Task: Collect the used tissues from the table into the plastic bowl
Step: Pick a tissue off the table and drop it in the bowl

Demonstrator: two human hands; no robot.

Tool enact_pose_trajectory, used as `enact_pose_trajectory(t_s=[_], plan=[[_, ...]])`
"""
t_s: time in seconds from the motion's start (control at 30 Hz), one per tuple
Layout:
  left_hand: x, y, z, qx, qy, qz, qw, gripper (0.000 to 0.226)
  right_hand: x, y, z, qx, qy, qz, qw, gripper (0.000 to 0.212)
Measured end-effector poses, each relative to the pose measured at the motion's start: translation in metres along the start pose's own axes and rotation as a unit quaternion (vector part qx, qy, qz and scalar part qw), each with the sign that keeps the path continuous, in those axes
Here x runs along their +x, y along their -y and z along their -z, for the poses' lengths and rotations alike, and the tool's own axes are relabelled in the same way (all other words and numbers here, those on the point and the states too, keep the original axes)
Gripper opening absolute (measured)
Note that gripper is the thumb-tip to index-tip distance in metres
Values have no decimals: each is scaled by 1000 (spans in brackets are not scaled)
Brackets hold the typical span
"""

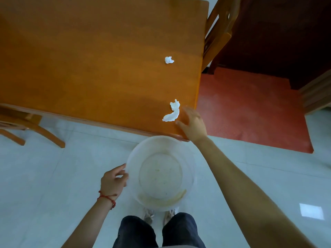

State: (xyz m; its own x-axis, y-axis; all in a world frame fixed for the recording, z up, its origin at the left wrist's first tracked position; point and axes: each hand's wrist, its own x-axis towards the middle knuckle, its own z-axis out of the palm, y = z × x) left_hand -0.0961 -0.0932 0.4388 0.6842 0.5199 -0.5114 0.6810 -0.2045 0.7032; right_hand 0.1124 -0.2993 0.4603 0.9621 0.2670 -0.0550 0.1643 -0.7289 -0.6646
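Observation:
Two crumpled white tissues lie on the orange wooden table (100, 68). The long twisted tissue (172, 112) is near the table's front right corner, and the small balled tissue (168, 60) lies farther back. My right hand (192, 123) is over that corner, just right of the long tissue, fingers apart and holding nothing. My left hand (113, 181) grips the left rim of a translucent plastic bowl (188, 158), which it holds below the table edge, above the floor. The bowl holds no tissues.
A wooden chair (217, 33) stands at the table's right side, and part of another chair (21, 129) shows at the left. Pale floor tiles and a red floor area (250, 111) lie below. My legs and shoes show under the bowl.

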Motion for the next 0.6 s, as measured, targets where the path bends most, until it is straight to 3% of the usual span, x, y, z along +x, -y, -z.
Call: enact_pose_trajectory(t_s=[0.13,0.23,0.4,0.6], plan=[[1,0,0,-14,-12,11,1000,36,34,-7,-17,-40,68,10,997,73],[1,2,-2,-25,-17,22,999,36,49,-9,-23,-79,105,30,991,74],[2,4,-4,-25,-16,22,999,35,55,-10,-32,-110,93,56,988,50],[1,4,-3,-21,-22,26,999,35,45,-11,-35,-56,33,51,997,28]])
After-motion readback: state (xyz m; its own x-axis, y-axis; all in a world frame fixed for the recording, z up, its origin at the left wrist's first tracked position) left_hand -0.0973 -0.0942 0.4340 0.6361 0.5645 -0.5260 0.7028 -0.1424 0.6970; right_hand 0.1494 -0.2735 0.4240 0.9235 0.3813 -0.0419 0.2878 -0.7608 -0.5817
